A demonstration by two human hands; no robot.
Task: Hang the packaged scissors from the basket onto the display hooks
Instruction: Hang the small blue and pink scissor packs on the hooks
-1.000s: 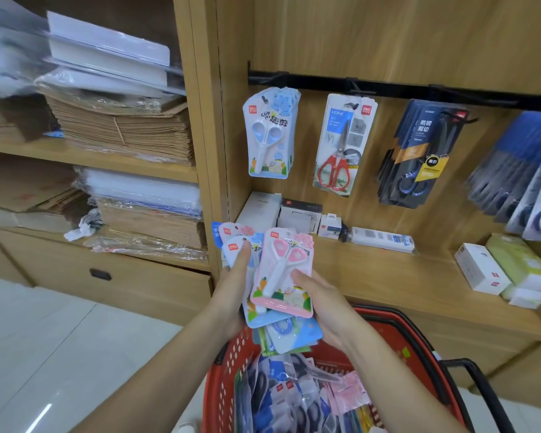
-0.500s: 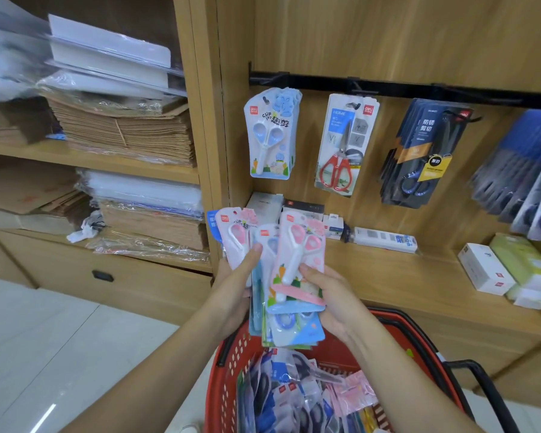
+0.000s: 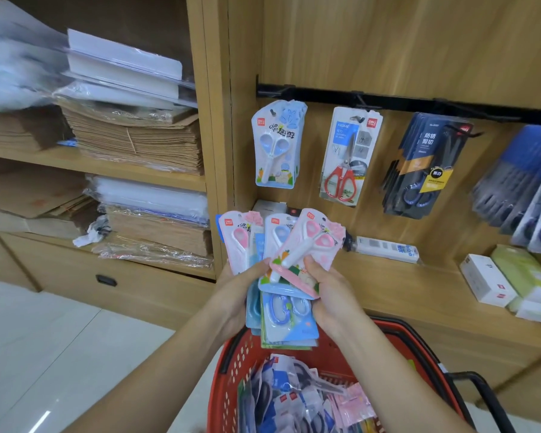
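My left hand (image 3: 241, 292) grips a fanned stack of packaged children's scissors (image 3: 277, 307), pink and blue cards, above the red basket (image 3: 224, 385). My right hand (image 3: 328, 292) pinches the front pink scissors pack (image 3: 306, 245), tilted to the right, at its lower edge. The basket below holds several more scissors packs (image 3: 294, 398). On the wall, a black rail with display hooks (image 3: 372, 100) carries a blue children's scissors pack (image 3: 275, 145), a red-handled scissors pack (image 3: 345, 157) and dark scissors packs (image 3: 425, 164).
A wooden shelf ledge (image 3: 403, 285) under the hooks carries small boxes (image 3: 484, 279) and a white staples pack (image 3: 388, 248). Left shelves hold stacked brown paper (image 3: 132, 142) and plastic-wrapped sheets. More blue packs (image 3: 531, 189) hang at far right. Pale tiled floor (image 3: 60, 354) lies to the left.
Both hands rose with the stack toward the shelf. The packs fanned apart, and the front pink pack tilted rightward under my right hand's fingers.
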